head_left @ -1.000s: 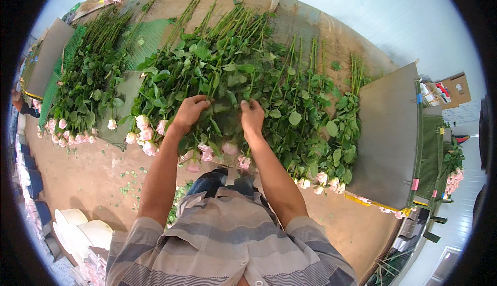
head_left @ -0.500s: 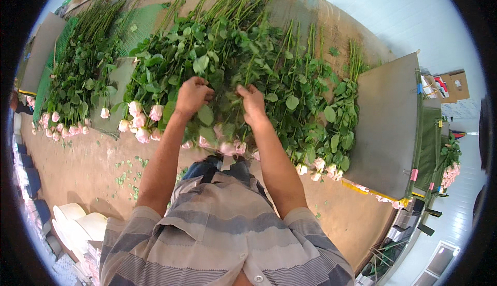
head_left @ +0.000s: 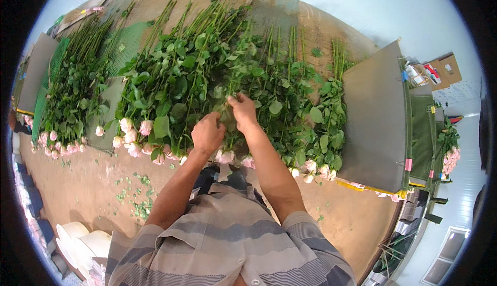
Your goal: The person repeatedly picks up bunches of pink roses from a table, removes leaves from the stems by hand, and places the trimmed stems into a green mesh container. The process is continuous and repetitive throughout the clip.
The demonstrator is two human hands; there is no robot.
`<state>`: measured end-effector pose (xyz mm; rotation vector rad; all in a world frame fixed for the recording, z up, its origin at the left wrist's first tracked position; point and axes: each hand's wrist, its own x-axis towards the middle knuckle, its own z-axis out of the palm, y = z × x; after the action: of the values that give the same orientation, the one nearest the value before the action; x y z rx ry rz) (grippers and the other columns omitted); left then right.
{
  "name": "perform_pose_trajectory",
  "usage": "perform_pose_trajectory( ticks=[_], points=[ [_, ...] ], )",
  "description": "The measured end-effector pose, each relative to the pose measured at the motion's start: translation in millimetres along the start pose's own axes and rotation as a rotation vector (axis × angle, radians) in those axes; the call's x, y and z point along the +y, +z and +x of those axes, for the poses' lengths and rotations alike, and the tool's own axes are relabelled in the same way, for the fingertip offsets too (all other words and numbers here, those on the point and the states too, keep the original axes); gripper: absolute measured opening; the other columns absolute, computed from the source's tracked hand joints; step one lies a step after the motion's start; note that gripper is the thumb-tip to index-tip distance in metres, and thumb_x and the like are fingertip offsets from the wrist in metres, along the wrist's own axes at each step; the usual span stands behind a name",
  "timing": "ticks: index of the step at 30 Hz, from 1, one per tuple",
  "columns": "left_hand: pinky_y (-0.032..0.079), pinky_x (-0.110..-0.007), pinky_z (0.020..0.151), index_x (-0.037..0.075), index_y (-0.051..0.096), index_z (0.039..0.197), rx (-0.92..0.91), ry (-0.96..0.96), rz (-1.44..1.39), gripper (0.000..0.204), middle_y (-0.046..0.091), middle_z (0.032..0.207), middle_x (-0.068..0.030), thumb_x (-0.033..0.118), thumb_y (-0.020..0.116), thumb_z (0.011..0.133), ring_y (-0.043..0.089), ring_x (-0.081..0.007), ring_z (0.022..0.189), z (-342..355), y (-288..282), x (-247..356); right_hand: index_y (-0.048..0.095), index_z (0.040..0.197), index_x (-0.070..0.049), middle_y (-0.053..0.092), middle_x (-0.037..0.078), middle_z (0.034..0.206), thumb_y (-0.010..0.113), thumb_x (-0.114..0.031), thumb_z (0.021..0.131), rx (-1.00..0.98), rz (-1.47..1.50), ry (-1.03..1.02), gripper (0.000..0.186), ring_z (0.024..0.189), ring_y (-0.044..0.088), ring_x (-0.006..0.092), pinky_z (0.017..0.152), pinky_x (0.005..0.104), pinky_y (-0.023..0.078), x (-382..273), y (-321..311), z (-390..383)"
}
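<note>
Pale pink roses with long leafy stems lie side by side across the table, blooms toward me. In the middle, my right hand is closed, thumb and finger pinched on a rose stem among the leaves. Lower and to its left, my left hand is closed with the fingers curled in; what they hold is hidden behind the hand. Just below the hands hangs a pink rose bloom. Left of my left hand lies a thick pile of leafy stems; more rose stems lie to the right.
A grey upright panel stands at the right, with a cardboard box beyond it. Another bunch of roses rests at the far left by green netting. Fallen leaves litter the brown floor. White rounded objects stand lower left.
My left hand has come down toward the blooms and nearer my right hand. My right hand has shifted slightly left. The whole view has tilted a little.
</note>
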<state>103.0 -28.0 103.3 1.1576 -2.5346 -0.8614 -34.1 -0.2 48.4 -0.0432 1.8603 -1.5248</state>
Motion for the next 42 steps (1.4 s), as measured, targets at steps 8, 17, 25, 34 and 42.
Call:
perform_pose_trajectory(
  ticks=[8, 17, 25, 34, 42],
  points=[
    [0.048, -0.040, 0.071, -0.003, 0.059, 0.100, -0.094, -0.124, -0.349, 0.033, 0.065, 0.085, -0.0198, 0.019, 0.064, 0.076, 0.064, -0.0337, 0.080, -1.2, 3.0, 11.5, 0.056, 0.114, 0.001, 0.062, 0.010, 0.101, 0.064, -0.014, 0.089, -0.095, 0.083, -0.025, 0.030, 0.084, 0.059, 0.0191, 0.071, 0.0371, 0.047, -2.8, -7.4, -13.7],
    [0.051, -0.038, 0.072, -0.003, 0.059, 0.113, -0.125, -0.451, -0.890, 0.032, 0.067, 0.098, -0.0125, 0.006, 0.054, 0.083, 0.065, -0.0250, 0.080, 7.4, 8.5, -29.6, 0.042, 0.134, 0.005, 0.065, 0.016, 0.092, 0.054, -0.020, 0.096, -0.072, -0.028, 0.028, 0.047, 0.076, 0.062, 0.0217, 0.069, 0.0408, 0.050, -17.5, -33.9, -35.7],
    [0.046, -0.033, 0.077, -0.001, 0.056, 0.118, -0.200, -0.402, -0.737, 0.031, 0.064, 0.100, -0.0078, 0.007, 0.052, 0.089, 0.057, -0.0167, 0.083, 17.6, 35.1, -28.3, 0.051, 0.124, 0.007, 0.057, 0.026, 0.119, 0.052, -0.025, 0.093, -0.063, -0.476, -0.132, 0.044, 0.113, 0.054, 0.0371, 0.096, 0.0423, 0.042, 20.5, -20.7, -49.3],
    [0.049, -0.037, 0.074, 0.003, 0.065, 0.108, -0.143, -0.252, -0.475, 0.031, 0.068, 0.091, -0.0152, 0.015, 0.059, 0.080, 0.064, -0.0290, 0.083, 16.1, 67.8, -53.2, 0.043, 0.127, 0.004, 0.053, 0.005, 0.070, 0.042, -0.017, 0.099, -0.098, -0.034, -0.003, 0.035, 0.054, 0.057, 0.0163, 0.053, 0.0330, 0.048, 9.9, -27.7, -61.8],
    [0.050, -0.038, 0.077, 0.002, 0.065, 0.106, -0.117, -0.277, -0.435, 0.029, 0.068, 0.091, -0.0187, 0.014, 0.059, 0.080, 0.066, -0.0337, 0.086, 4.9, 64.8, -20.4, 0.042, 0.127, 0.005, 0.055, 0.005, 0.070, 0.042, -0.018, 0.099, -0.082, 0.008, -0.114, 0.036, 0.058, 0.058, 0.0167, 0.055, 0.0328, 0.047, 28.3, -69.0, -53.1]
  ],
)
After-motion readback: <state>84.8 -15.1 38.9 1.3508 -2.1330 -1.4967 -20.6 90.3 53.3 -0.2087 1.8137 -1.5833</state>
